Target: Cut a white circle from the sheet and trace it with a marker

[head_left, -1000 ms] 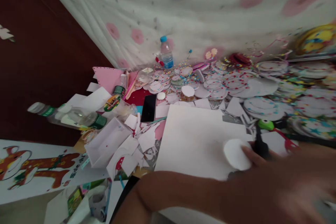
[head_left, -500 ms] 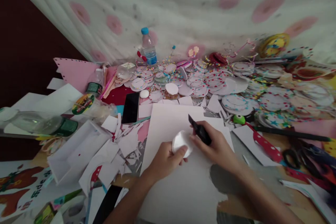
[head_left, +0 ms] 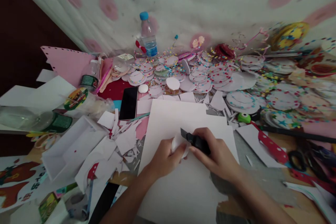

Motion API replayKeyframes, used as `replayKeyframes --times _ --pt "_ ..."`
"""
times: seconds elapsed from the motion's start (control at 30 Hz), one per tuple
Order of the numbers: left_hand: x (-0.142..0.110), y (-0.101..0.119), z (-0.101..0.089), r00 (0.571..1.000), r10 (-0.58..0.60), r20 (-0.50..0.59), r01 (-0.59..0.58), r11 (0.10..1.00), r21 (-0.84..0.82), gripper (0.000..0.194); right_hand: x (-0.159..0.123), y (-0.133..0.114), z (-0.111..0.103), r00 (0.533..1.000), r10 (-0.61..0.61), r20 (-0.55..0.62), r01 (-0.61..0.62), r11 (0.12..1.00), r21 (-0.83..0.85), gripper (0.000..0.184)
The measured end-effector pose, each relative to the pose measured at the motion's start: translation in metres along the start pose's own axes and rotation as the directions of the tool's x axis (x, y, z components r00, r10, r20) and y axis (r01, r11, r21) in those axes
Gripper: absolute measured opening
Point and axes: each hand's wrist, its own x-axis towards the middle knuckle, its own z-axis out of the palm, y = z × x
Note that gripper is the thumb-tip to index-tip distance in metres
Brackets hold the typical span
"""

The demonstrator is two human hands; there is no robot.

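My left hand pinches a small rounded white piece, foam or thick paper, between thumb and fingers. In my right hand is a black utility knife, its blade out and pointing up to the left. The blade lies right over the upper part of the white piece; whether it touches cannot be made out. My right thumb reaches close to the piece's right edge. Both hands are above large white sheets spread on the table.
Stacks of decorated white discs line the back beside a water bottle. A black phone, paper scraps and a white box lie left. Scissors and a green-eyed trinket are on the right.
The knife has moved left and down, so its blade now crosses over the white piece. My hands are closer together. The whole view has shifted slightly.
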Motion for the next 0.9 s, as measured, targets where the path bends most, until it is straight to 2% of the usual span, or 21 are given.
replayKeyframes --times 0.07,0.2,0.27,0.47,0.67,0.83,0.9 --pt "-0.0006 0.0018 -0.0005 0.999 0.028 -0.024 -0.026 0.997 0.068 0.032 -0.0013 0.0007 -0.0010 0.999 -0.035 -0.021 0.033 0.996 -0.080 0.026" --pt "-0.0010 0.0065 -0.0023 0.991 0.124 -0.056 -0.098 0.933 0.345 0.024 -0.0017 0.0001 0.0015 0.985 -0.147 0.095 0.165 0.962 -0.218 0.024" --pt "-0.0006 0.0076 -0.0023 0.984 0.167 -0.056 -0.129 0.902 0.413 0.019 -0.0017 -0.0008 0.0040 0.977 -0.176 0.124 0.203 0.944 -0.259 0.026" --pt "-0.0005 0.0064 0.0009 0.975 0.218 -0.031 -0.184 0.883 0.432 0.005 -0.0025 -0.0021 0.0062 0.971 -0.210 0.117 0.237 0.923 -0.304 0.030" --pt "-0.0019 0.0072 0.0016 0.970 0.241 -0.020 -0.208 0.873 0.442 0.005 -0.0026 -0.0019 0.0058 0.970 -0.222 0.102 0.242 0.924 -0.296 0.031" --pt "-0.0044 0.0086 0.0021 0.969 0.234 -0.075 -0.177 0.878 0.444 0.017 -0.0044 -0.0024 0.0045 0.974 -0.200 0.103 0.221 0.932 -0.286 0.032" --pt "-0.0051 0.0084 0.0028 0.970 0.236 -0.062 -0.185 0.874 0.450 0.017 -0.0050 -0.0035 0.0042 0.974 -0.200 0.105 0.222 0.934 -0.280 0.031"
